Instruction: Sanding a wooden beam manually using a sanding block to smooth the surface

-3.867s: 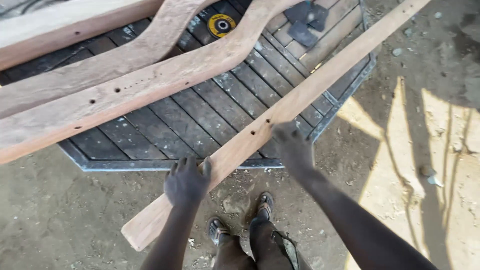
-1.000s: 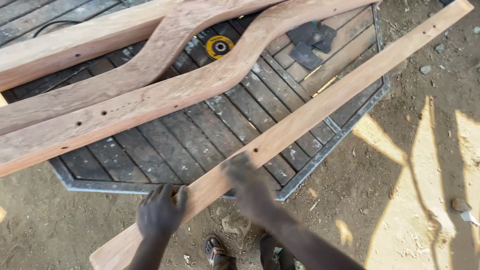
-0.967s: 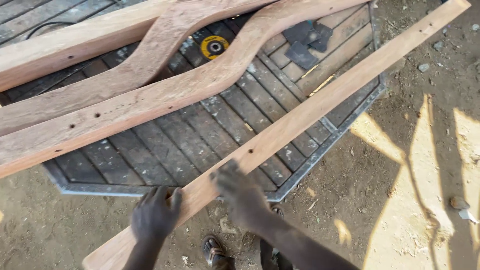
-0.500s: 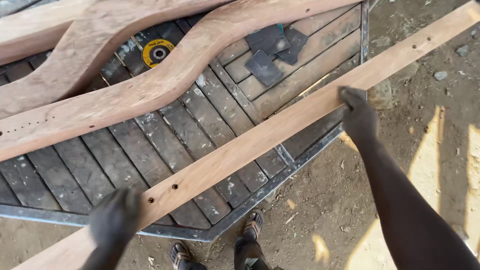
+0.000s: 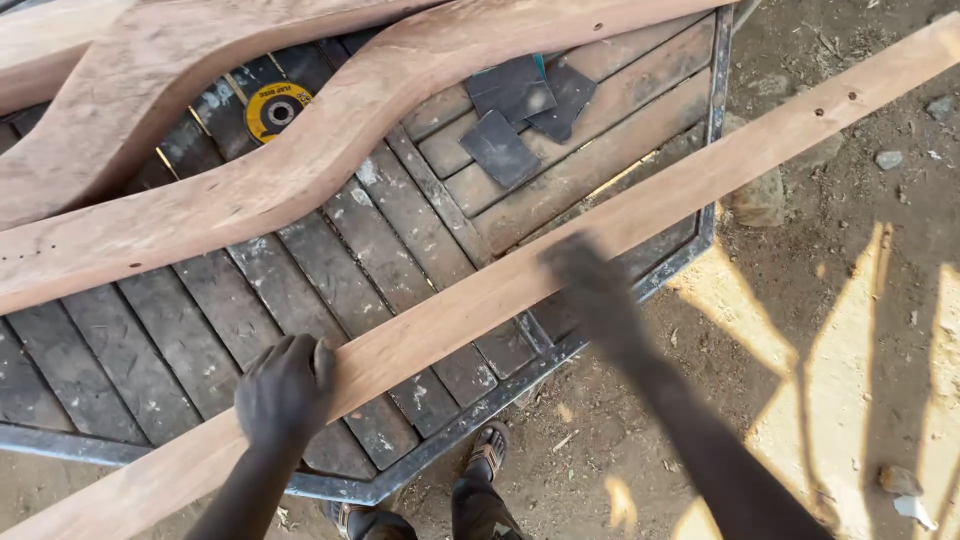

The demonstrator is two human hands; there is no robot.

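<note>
Left hand (image 5: 285, 385): fingers curled over the long plank (image 5: 560, 255), holding its near part.
Right hand (image 5: 590, 280): blurred on the plank beyond; grip cannot be told.
Plank: probably stiff and heavy; best held with hands spread apart.
Axis: from near-left to far-right, across the slatted table (image 5: 716, 120).
</note>
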